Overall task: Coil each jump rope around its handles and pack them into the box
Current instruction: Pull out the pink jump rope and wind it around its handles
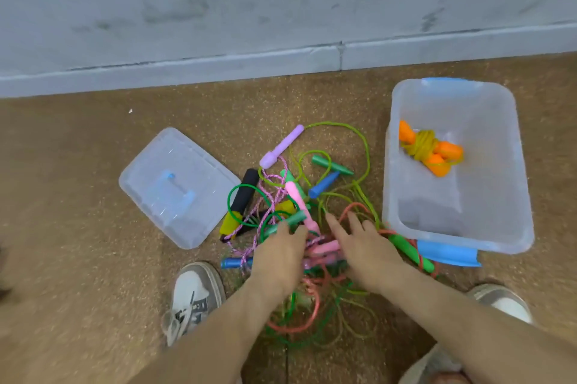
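A translucent plastic box (487, 190) with blue latches sits on the speckled, cork-like brown floor (78, 196) to the right. Inside it lies one coiled rope (429, 148), yellow-green cord wound tightly round chunky orange handles. Its matching clear lid (178, 187), rectangular with rounded corners and a blue grip, lies flat well to the left. Between them is the tangled pile of jump ropes (312, 196): thin glossy green, yellow-green and coral cords, a braided pink-and-white cord, and loose handles among them, including a smooth lilac handle (282, 146), a matte black foam handle (246, 193), a tapered blue handle (323, 185) and a pale pink handle (298, 199). A bright green handle (409, 251) lies just beside the box's near wall. Both forearms cover the near part of the pile, and the cords below them blur together. The left hand (278, 249) reaches palm-down into the heap with its fingers bent out of sight beside a teal handle (292, 219); whether it grips anything cannot be told. The right hand (362, 243) rests on the cords palm-down, fingers spread and fairly straight, apparently holding nothing. A grey-and-white shoe (193, 293) stands left of the arms.
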`<state>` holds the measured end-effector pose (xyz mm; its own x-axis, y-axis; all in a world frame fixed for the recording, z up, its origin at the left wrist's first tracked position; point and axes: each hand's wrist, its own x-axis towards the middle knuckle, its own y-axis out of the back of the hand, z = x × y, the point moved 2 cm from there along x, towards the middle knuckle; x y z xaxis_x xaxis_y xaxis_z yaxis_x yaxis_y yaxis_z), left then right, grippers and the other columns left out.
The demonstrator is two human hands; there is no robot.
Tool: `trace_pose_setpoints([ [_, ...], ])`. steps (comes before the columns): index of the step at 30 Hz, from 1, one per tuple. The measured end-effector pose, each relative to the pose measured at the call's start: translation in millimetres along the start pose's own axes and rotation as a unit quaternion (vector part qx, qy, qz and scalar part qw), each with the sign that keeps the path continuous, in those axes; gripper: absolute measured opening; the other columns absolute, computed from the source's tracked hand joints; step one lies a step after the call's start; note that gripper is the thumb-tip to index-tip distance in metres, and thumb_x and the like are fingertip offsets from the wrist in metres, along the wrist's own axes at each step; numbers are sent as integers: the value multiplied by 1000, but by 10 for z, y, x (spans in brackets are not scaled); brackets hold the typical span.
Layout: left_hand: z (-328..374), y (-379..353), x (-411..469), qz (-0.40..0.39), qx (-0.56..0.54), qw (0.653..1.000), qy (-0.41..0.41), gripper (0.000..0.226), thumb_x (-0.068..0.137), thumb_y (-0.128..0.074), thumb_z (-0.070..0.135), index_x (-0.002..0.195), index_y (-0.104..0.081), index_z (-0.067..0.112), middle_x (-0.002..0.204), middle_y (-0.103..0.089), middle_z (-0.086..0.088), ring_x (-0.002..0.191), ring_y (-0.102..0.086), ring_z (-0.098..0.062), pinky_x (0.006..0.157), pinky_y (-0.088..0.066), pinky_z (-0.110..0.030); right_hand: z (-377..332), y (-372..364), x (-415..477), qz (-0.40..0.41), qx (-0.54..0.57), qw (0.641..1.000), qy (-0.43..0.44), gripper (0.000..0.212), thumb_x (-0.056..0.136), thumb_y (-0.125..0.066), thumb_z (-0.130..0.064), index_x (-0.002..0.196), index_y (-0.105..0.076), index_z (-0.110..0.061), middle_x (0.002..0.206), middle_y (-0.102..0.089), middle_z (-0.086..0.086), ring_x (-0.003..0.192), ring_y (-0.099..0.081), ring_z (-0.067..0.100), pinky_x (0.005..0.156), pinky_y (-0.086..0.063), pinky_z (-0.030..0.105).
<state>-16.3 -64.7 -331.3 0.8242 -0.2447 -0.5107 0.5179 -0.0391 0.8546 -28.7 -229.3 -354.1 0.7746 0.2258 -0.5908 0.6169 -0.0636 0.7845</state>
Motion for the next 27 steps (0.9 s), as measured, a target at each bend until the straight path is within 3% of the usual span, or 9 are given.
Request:
trace_pose_setpoints([
  [2, -174, 227, 16, 31, -31, 999, 3, 35, 83, -59, 21, 117, -49, 24, 111, -48, -7, 93, -60, -32, 66, -42, -36, 66, 38, 88, -46, -6, 998, -43, 90, 84, -65, -41, 151, -10, -17, 131, -50, 18, 113, -56, 35, 82, -48, 39],
  [4, -375, 618, 52, 83, -138, 986, 37, 23, 80, -57, 16, 100, -61, 27, 95, -55, -1, 84, -60, -24, 65, -41, -29, 35, 139, 142, -47, 90, 993, -66, 48, 86, -59, -50, 116, -50, -13, 106, -65, 12, 96, -64, 31, 72, -46, 35],
  [7, -631, 1359, 112, 103, -359, 921, 111, 7, 75, -67, 16, 79, -69, 22, 71, -64, 2, 68, -57, -15, 64, -46, -32, -222, 421, 149, -33, 390, 915, -99, 33, 93, -57, -35, 66, -56, -16, 65, -62, 4, 63, -61, 16, 57, -42, 26],
  [9, -705, 1835, 31, 112, -419, 896, 93, 17, 59, -74, 26, 74, -71, 18, 68, -66, -4, 63, -55, -16, 63, -51, -37, -435, 752, 120, -29, 529, 843, -88, 33, 89, -64, -33, 67, -64, -10, 60, -67, 8, 54, -60, 13, 59, -51, 26],
  [11, -710, 2254, -154, 130, -428, 892, 62, 22, 51, -65, 27, 71, -71, 18, 57, -62, 3, 54, -53, -13, 57, -50, -34, -605, 1217, -23, -27, 561, 825, -63, 39, 82, -71, -45, 74, -67, -7, 62, -67, 15, 53, -56, 20, 56, -53, 43],
  [16, -605, 3212, -850, 226, -452, 863, 13, 18, 77, -61, 4, 71, -69, 19, 45, -51, 11, 43, -45, -3, 44, -35, -15, -897, 2532, -697, 67, 572, 817, 26, 21, 90, -63, -30, 82, -65, -11, 55, -55, -1, 33, -36, 4, 36, -24, 16],
  [20, -513, 3887, -1579, 313, -605, 730, -62, 27, 80, -52, -8, 74, -68, 14, 58, -44, -2, 43, -29, -9, 37, -21, -16, -1132, 3220, -1314, 167, 603, 777, 72, 18, 93, -59, -23, 80, -60, -11, 53, -56, -1, 34, -33, 6, 40, -23, 19],
  [24, -427, 4457, -2260, 354, -720, 573, -170, 24, 81, -49, -13, 81, -65, 6, 73, -50, -11, 43, -28, -8, 34, -18, -17, -1346, 3719, -1918, 251, 645, 712, 120, 13, 93, -59, -19, 86, -63, -9, 81, -66, 10, 41, -35, 7, 43, -34, 21],
  [27, -373, 4556, -2523, 318, -733, 554, -234, 21, 82, -53, -12, 83, -64, 5, 71, -50, -10, 46, -30, -8, 34, -20, -16, -1456, 3828, -2160, 255, 562, 780, 103, 5, 90, -58, -14, 92, -60, -11, 84, -58, 11, 53, -48, 10, 49, -47, 26],
])
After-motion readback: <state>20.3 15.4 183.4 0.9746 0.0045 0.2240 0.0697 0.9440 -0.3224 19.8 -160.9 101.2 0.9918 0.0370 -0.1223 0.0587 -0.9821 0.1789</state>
